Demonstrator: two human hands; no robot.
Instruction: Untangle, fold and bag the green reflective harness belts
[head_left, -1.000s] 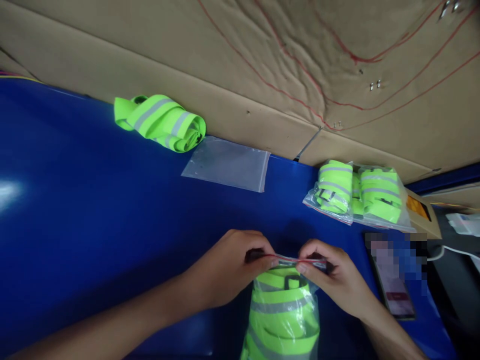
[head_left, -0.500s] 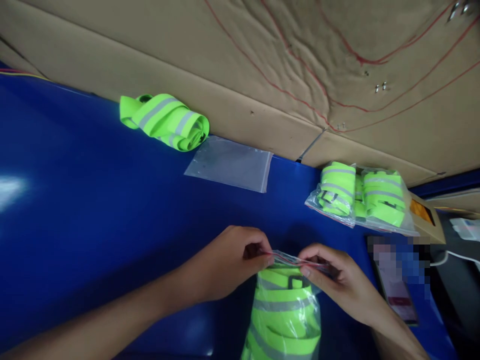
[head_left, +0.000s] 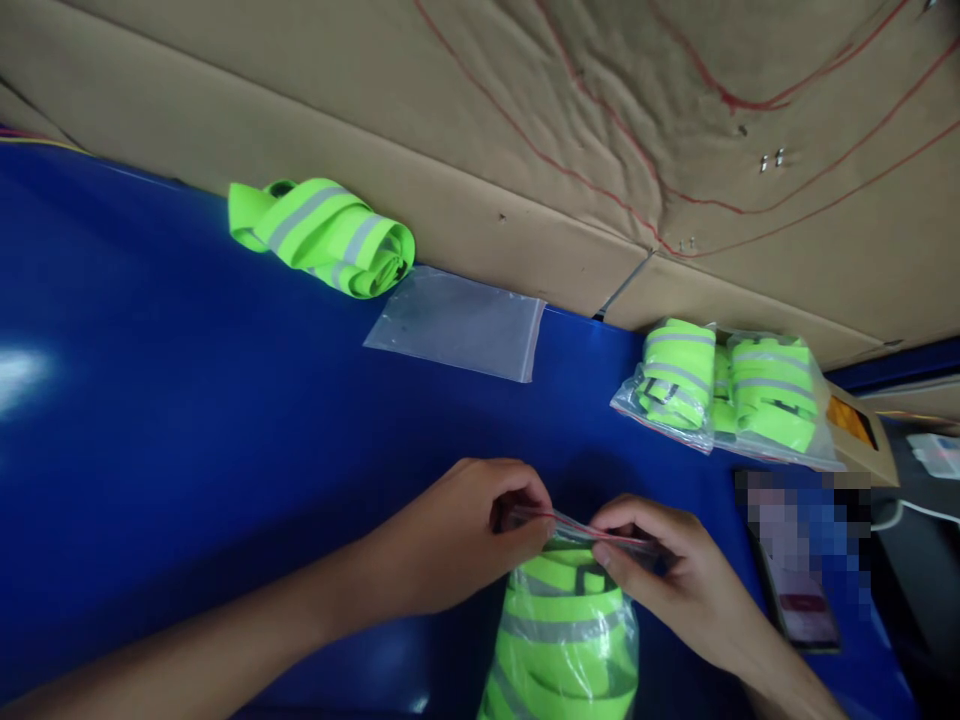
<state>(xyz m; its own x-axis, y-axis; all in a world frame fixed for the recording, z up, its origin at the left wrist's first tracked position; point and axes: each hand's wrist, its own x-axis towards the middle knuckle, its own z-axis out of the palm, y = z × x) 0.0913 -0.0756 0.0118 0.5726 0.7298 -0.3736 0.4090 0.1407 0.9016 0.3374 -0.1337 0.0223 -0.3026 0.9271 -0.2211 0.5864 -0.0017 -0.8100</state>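
A clear zip bag [head_left: 626,640] hangs toward me at the bottom of the view. Inside it lies a rolled neon-yellow strap [head_left: 562,655] with grey reflective stripes and a black buckle. My left hand [head_left: 480,535] pinches the left part of the bag's red-lined zip edge between thumb and forefinger. On the right part of the same edge, my right hand [head_left: 667,565] pinches too, its thumb below and its fingers above. A short stretch of the zip shows between the two hands. The bag's lower end is cut off by the frame.
Along the back board [head_left: 480,210] lie a loose neon reflective strap [head_left: 322,235] and a flat zip bag [head_left: 457,325]. Bagged straps [head_left: 772,395] rest at the right beside a cardboard box [head_left: 862,440]. Nearer me is a phone [head_left: 802,600] on the blue table [head_left: 187,400].
My hands have drawn slightly closer together along the zip edge, the left shifting right and the right shifting left. Both keep pinching the bag. The view has shifted a little.
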